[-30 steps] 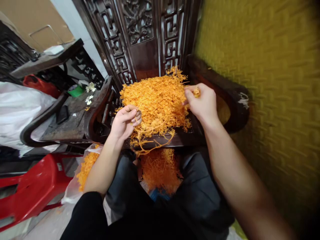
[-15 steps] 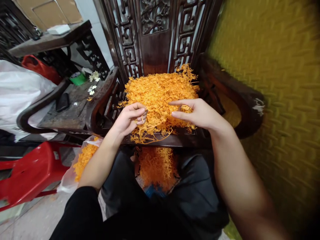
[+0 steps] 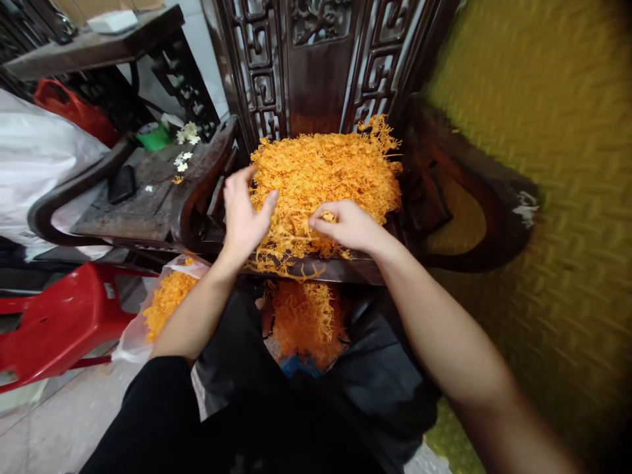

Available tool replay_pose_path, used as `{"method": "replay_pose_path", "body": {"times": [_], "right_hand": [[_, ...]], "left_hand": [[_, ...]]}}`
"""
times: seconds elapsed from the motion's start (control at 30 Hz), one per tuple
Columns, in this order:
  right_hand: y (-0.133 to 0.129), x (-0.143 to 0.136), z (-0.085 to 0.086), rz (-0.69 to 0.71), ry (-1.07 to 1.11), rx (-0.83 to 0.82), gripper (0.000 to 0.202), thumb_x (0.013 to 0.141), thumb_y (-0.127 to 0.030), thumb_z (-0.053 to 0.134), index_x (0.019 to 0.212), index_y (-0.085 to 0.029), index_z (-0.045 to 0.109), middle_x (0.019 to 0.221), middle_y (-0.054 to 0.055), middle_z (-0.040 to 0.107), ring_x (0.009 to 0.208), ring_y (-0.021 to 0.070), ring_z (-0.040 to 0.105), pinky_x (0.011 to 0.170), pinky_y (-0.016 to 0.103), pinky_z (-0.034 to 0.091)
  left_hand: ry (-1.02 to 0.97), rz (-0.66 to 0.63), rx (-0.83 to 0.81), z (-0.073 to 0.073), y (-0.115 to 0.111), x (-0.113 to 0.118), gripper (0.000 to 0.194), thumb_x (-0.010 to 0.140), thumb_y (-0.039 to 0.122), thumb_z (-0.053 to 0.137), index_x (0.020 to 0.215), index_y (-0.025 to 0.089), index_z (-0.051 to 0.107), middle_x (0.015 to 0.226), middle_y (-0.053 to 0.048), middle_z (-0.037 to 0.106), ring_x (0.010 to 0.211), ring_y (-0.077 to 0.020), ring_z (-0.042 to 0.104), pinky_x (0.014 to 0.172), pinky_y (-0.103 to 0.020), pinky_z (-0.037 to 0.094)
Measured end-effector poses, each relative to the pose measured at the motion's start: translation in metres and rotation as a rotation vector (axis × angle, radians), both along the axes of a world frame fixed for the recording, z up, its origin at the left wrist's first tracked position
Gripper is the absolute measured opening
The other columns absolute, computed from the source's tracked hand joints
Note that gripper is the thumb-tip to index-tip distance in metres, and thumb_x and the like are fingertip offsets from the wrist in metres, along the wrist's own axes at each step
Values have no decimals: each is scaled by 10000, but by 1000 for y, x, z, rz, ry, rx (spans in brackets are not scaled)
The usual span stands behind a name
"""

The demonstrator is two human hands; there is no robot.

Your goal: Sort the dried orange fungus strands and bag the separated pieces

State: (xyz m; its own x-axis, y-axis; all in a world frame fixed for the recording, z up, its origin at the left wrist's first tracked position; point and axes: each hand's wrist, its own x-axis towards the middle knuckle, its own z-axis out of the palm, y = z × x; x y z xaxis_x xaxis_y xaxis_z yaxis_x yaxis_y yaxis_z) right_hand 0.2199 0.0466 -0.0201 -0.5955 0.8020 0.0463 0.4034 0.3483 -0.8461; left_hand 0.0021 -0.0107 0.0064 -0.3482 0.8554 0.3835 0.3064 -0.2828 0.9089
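And now the left hand [image 3: 244,214] is opening wide, just as the right hand [image 3: 351,227] is closing up!
Half a second ago it was the reverse, so the hold is seemingly passing to the right: its fingers are curling around some orange bits [image 3: 328,216], while the left is spreading at the left edge of the orange pile [image 3: 320,168], showing no catch. Counting up: two hands are working, one pile is sitting on one carved chair [image 3: 318,82], one orange clump [image 3: 306,322] is hanging nearer, one bag [image 3: 129,341] is standing left.

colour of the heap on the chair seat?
Orange; the heap shows best in the head view.
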Motion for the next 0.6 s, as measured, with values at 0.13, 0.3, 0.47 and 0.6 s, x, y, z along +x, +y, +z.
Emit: {"method": "replay_pose_path", "body": {"times": [0.13, 0.3, 0.47, 0.6], "right_hand": [[1, -9, -5, -283, 263, -159, 253, 844, -436, 686, 843, -188, 640, 679, -16, 599, 554, 112, 486, 555, 261, 392], [-6, -21, -5, -206, 493, -438, 344, 788, -508, 742, 865, -230, 554, 695, -47, 538, 510, 87, 437, 461, 235, 297], [-19, -30, -2, -156, 525, -487, 421, 822, -591, 730, 846, -237, 504, 694, -51, 520, 509, 83, 419, 451, 234, 268], [-22, -37, -6, -202, 532, -460, 413, 842, -599, 699, 838, -236, 503, 695, -45, 524, 499, 88, 431, 439, 237, 277]], "left_hand": [[318, 11, 42, 0, -12, 3, 226, 809, 376, 842, 771, 192, 716, 789, -46, 669, 792, -186, 597, 766, -294, 470], [85, -409, -420, -29, 1, 17, 434, 833, 585, 771, 711, 171, 730, 632, -56, 691, 500, -138, 553, 489, -263, 377], [-303, -386, -286, -37, 15, 17, 419, 772, 565, 836, 817, 155, 768, 714, -92, 731, 538, -143, 620, 468, -242, 383], [-5, -283, -225, -27, 9, 16, 292, 878, 429, 730, 749, 167, 729, 567, -5, 637, 471, -102, 462, 494, -249, 318]]}}
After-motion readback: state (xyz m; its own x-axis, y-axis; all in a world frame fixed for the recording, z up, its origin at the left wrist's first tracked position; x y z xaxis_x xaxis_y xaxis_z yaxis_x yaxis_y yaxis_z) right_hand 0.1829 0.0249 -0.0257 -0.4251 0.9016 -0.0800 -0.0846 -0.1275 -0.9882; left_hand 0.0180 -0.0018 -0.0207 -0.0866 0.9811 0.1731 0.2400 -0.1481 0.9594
